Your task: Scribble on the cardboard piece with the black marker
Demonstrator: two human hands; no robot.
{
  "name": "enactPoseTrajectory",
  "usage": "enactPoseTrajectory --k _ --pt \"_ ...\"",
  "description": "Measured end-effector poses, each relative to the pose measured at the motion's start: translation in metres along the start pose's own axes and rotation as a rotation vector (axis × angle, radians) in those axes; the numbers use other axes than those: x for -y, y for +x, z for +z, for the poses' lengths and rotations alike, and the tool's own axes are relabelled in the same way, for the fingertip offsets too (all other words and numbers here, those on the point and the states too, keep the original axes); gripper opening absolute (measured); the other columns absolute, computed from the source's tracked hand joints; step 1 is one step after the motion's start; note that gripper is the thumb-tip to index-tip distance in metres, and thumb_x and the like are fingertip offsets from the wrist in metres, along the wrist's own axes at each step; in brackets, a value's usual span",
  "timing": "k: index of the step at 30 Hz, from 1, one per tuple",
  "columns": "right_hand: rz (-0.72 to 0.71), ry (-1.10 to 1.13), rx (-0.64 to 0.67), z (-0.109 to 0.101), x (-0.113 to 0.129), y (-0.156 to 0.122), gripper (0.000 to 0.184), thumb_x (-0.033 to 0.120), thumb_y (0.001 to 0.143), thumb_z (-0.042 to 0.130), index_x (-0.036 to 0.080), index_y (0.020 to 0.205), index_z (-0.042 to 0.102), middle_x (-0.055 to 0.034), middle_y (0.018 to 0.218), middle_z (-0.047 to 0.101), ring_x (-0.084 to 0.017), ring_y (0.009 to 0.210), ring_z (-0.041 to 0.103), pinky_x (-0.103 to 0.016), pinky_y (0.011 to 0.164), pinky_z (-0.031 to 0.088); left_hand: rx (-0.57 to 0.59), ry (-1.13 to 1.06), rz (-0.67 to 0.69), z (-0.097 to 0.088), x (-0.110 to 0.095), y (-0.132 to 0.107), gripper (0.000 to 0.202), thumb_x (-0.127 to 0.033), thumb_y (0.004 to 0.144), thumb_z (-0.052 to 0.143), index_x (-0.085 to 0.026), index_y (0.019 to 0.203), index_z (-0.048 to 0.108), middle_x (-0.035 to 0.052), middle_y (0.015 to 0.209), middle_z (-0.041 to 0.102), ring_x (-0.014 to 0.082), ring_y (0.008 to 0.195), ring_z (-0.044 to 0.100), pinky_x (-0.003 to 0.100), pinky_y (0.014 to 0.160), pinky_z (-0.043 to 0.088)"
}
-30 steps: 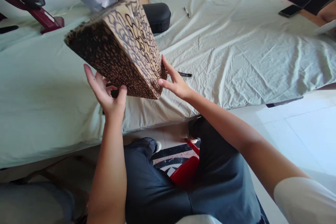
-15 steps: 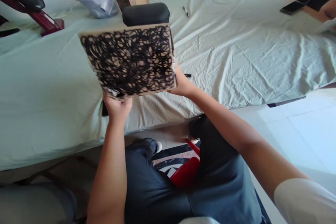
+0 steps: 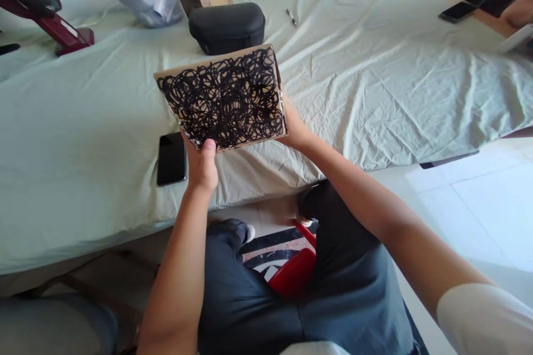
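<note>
The cardboard box (image 3: 225,101), covered in black scribbles with no readable writing, is gripped above the sheeted table (image 3: 375,77) by the left hand (image 3: 202,163) and right hand (image 3: 293,127). It now sits lower than before, uncovering a phone (image 3: 171,158).

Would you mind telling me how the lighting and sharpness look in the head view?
Head view: soft, even daylight, bright on the floor tiles at right. The scribbled cardboard box, held by the left hand and right hand, is sharp. The table sheet edges bow from wide-angle distortion. No glare on the phone.
</note>
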State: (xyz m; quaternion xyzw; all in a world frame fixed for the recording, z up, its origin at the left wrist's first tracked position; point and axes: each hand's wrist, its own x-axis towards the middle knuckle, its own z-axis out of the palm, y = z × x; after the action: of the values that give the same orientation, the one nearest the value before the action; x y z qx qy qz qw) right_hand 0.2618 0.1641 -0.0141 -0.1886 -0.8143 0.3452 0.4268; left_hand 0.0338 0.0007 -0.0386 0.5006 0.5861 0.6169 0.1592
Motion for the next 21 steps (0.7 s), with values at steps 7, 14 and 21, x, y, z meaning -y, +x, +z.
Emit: enactPoseTrajectory --k 7,14,21 --pt "0.054 -0.032 -0.015 0.008 -0.014 -0.004 0.129 0.099 0.079 0.076 0.028 0.18 0.04 -0.0144 0.19 0.035 -0.045 0.182 0.022 -0.061 0.151 0.018 -0.153 0.057 0.082 0.009 -0.025 0.001 0.065 -0.056 0.094 0.072 -0.028 0.151 0.057 0.0133 0.142 0.07 0.0328 0.142 0.067 0.048 0.136 0.044" --pt "0.003 -0.027 0.047 0.004 -0.016 0.002 0.132 0.1 0.082 0.074 0.03 0.185 0.03 -0.0106 0.196 0.026 -0.04 0.185 0.011 -0.062 0.152 0.008 -0.076 0.06 0.081 0.002 -0.025 0.007 0.078 -0.072 0.089 0.071 -0.025 0.15 0.057 0.0162 0.146 0.072 0.0368 0.151 0.063 0.051 0.139 0.041" --pt "-0.001 -0.052 0.031 0.013 -0.012 0.003 0.131 0.095 0.086 0.072 0.03 0.187 0.022 -0.0098 0.197 0.024 -0.039 0.186 0.005 -0.061 0.152 0.007 -0.174 0.103 0.056 0.003 -0.039 0.01 0.065 -0.067 0.096 0.079 -0.019 0.137 0.063 0.0191 0.134 0.076 0.037 0.154 0.06 0.052 0.139 0.041"
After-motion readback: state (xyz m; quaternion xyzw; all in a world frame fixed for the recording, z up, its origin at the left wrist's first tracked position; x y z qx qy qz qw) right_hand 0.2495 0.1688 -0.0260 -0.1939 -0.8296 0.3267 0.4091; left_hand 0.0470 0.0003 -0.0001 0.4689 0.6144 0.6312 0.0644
